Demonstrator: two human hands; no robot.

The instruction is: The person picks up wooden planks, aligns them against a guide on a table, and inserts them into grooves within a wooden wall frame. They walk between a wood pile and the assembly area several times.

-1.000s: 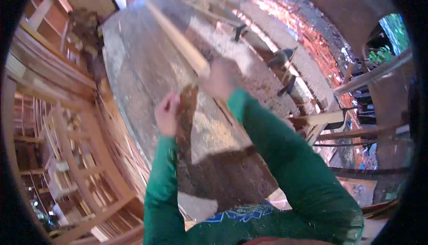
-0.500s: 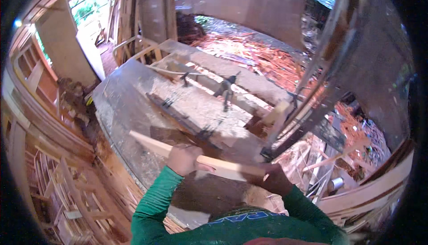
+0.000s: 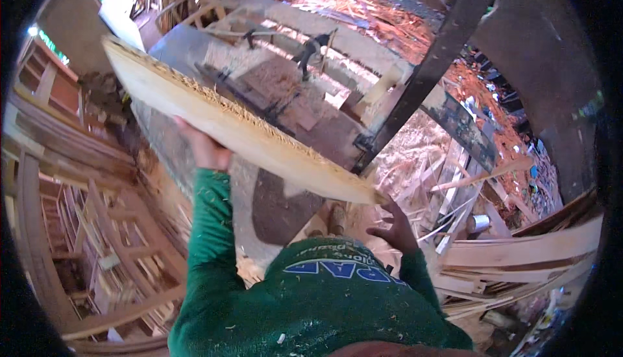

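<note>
A long pale wooden board (image 3: 240,143) is held up tilted in front of me, running from upper left to lower right. Shavings and rough fibres cling along its upper edge. My left hand (image 3: 206,148) grips the board's lower edge left of its middle, part of the fingers hidden behind it. At the board's right end my right hand (image 3: 397,228) has its fingers against the end, the thumb standing apart. Beyond the board lies a grey metal-topped worktable (image 3: 175,45) strewn with sawdust, with a dark clamp-like metal fitting (image 3: 311,52) on it.
A dark upright post (image 3: 431,71) rises beside the table's right side. Wooden frames and racks (image 3: 97,240) line the left. Planks (image 3: 519,250), offcuts and a tin can (image 3: 479,222) lie at right. Reddish shavings (image 3: 357,10) cover the ground behind the table.
The board has been raised and turned, its broad face now showing, and its left end is higher. My left hand has moved left along it; my right hand's thumb has come away.
</note>
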